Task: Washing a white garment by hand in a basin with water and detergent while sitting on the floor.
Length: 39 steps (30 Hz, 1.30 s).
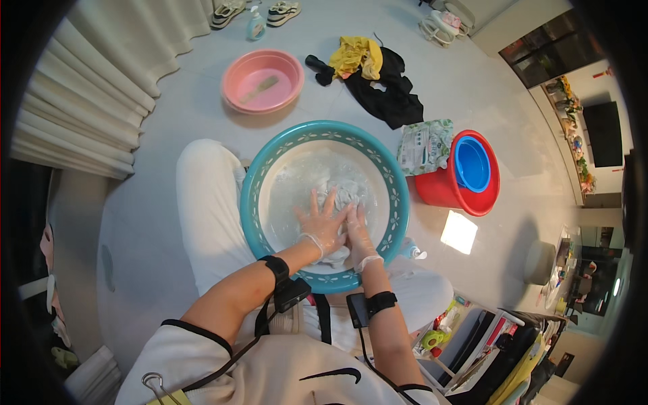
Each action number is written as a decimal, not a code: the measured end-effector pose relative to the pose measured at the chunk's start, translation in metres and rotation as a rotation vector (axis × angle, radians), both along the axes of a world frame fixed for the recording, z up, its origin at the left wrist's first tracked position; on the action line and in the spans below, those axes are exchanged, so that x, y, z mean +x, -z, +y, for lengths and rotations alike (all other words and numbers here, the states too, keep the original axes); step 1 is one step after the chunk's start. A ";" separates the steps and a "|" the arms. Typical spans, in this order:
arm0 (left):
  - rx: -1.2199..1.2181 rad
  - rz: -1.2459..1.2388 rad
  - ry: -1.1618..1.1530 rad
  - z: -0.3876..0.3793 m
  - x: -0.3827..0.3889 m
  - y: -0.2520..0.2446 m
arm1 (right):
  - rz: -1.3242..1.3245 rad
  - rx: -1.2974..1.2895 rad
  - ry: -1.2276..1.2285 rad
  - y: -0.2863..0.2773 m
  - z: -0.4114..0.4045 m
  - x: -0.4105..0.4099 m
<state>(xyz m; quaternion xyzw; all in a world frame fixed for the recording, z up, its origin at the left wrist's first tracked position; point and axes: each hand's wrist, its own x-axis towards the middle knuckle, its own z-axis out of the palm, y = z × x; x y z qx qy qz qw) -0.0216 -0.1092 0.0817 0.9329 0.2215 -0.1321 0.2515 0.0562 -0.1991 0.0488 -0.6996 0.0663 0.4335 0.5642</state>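
Note:
A large teal basin (325,284) with a white inside stands before me, holding cloudy water. Pale wet cloth (349,190) lies in the water near its middle. My left hand (322,223), in a clear thin glove, is spread with fingers apart over the cloth. Beside it on the right, my right hand (358,235), gloved the same way, rests against the cloth with its fingers extended and fairly close together. The fingertips of both hands meet or nearly meet. Whether either one grips a fold of cloth underneath cannot be seen.
Beyond the basin are a pink basin (263,81), a yellow cloth (357,56) and black clothing (387,96). At the right stand a red bucket (430,187) with a blue container (473,164) inside and a printed pouch (425,147). A pump bottle (411,249) touches the basin's right side.

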 end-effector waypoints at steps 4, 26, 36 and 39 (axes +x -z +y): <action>-0.039 0.177 0.064 0.012 0.011 0.003 | -0.258 -0.325 -0.260 0.016 0.011 -0.009; -0.417 -0.189 -0.550 0.086 0.060 0.084 | -0.803 -0.178 -0.267 -0.008 0.023 0.006; -0.579 0.055 0.186 0.017 0.032 0.035 | -0.686 -0.137 -0.349 -0.041 -0.058 -0.031; -0.118 -0.062 0.111 -0.003 0.001 -0.007 | -0.681 -0.182 -0.414 -0.036 -0.060 -0.034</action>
